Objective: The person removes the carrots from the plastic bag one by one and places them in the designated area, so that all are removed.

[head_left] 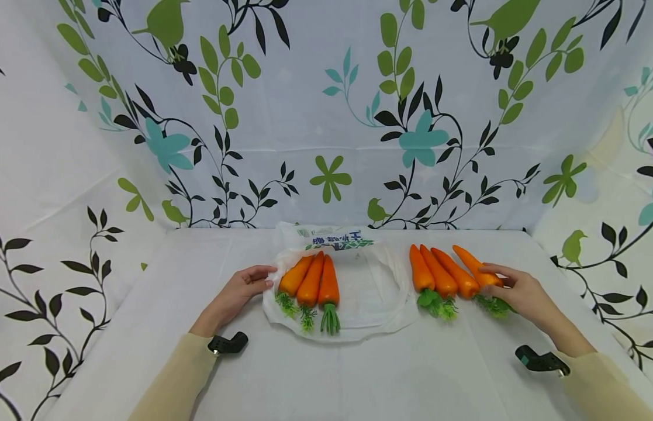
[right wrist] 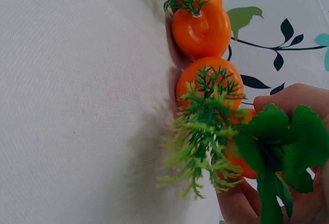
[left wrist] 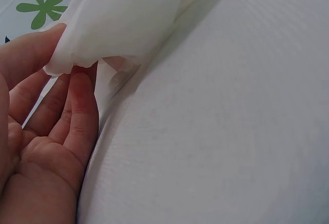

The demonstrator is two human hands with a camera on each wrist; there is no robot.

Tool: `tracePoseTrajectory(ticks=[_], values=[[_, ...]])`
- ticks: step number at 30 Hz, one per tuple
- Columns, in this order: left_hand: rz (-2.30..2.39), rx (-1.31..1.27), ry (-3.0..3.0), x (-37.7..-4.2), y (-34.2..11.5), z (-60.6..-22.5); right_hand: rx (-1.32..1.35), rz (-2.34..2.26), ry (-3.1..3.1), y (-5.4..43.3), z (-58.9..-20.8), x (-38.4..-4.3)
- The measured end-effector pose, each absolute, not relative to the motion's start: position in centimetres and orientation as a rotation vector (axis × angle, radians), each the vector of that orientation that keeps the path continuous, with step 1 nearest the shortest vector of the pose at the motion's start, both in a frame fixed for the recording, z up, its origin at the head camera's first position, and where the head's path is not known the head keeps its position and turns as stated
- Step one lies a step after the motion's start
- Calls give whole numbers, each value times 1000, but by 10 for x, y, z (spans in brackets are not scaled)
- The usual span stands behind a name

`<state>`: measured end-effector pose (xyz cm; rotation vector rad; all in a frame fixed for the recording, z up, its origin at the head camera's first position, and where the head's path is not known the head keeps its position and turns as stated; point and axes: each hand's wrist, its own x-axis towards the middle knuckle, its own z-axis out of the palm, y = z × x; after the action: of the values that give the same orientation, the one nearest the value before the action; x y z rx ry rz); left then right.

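Right hand [head_left: 522, 297] grasping, a person holds the outermost carrot [head_left: 474, 265] on the surface [head_left: 410, 374], tip toward 10 o'clock; at its 9 o'clock, past three neighbouring carrots [head_left: 435, 269], the farther left hand [head_left: 238, 297] pinches a white bag [head_left: 364, 286].

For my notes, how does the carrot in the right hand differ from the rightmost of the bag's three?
The right hand grips the first carrot; no hand touches the second carrot. In the head view, the first carrot slants leftward; the second carrot points nearly straight ahead. Both are orange with greens.
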<state>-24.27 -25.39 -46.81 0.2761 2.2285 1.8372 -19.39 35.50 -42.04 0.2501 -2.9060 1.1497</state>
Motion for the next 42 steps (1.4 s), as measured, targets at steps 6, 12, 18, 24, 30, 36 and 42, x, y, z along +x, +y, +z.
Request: tracePoseTrajectory(ticks=[6,12,18,24,30,36,42], values=[[1846,271,2223,-243,-254,-469,259,1133,-2931,356,-424,-195],[1839,273,2236,-243,-254,-469,281,1080,-2956,358,-431,-197],[1847,281,2228,-242,-253,-469,301,1045,-2961,359,-435,-198],[1848,277,2228,-242,-253,-468,318,1017,-2958,359,-436,-200],[1842,273,2234,-243,-253,-468,317,1007,-2966,358,-434,-199],[1826,264,2249,-242,-254,-468,299,992,-2982,359,-433,-199],[1831,269,2245,-243,-254,-468,270,963,-2992,360,-428,-197]])
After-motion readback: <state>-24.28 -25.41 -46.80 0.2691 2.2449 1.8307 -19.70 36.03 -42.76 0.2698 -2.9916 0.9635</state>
